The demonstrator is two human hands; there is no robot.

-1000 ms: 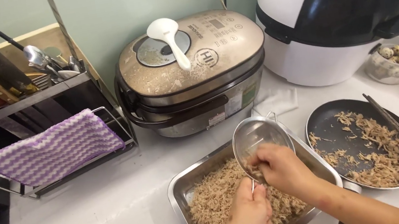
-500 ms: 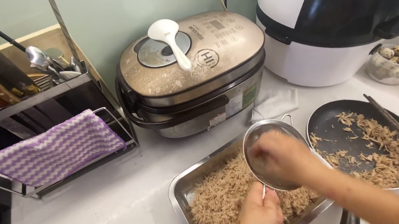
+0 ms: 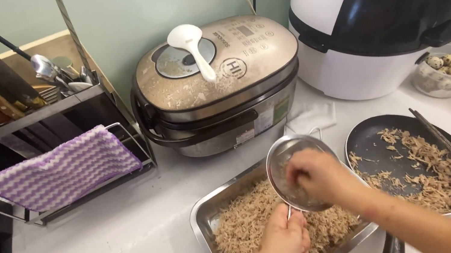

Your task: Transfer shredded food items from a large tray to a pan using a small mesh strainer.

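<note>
- Here, left hand grips the round wire-mesh metal strainer by its handle, bowl just beyond the knuckles.
- Right hand reaches inside, fingers curled, seemingly pressing shreds.

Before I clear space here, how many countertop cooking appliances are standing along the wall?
2. A tan rice cooker sits mid-counter with a white spoon on its lid; a white-and-black cooker stands to its right. More could be out of frame.
</note>
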